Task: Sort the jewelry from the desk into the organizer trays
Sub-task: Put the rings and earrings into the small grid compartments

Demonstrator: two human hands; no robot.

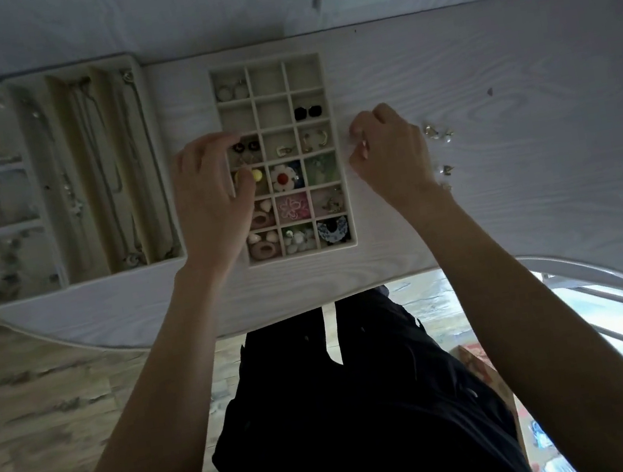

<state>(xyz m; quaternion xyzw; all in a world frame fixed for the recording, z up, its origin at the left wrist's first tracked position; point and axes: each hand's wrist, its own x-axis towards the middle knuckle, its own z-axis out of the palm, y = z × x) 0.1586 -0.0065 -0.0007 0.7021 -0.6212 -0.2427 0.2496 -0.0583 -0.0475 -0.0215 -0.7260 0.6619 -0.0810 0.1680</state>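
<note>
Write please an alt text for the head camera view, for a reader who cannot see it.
A person's left hand rests on the left edge of a beige grid tray partly filled with earrings, while the right hand pinches a small piece just right of it. A few loose earrings lie on the white desk; a larger tray with necklaces and bracelets sits left.

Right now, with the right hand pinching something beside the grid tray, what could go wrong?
1. The right hand pinches a small piece too blurred to identify; it may slip onto the pale wood-grain desk.
2. The left hand rests on the beige grid tray; it could nudge it.
3. The loose gold earrings by the right wrist could be swept off.
</note>
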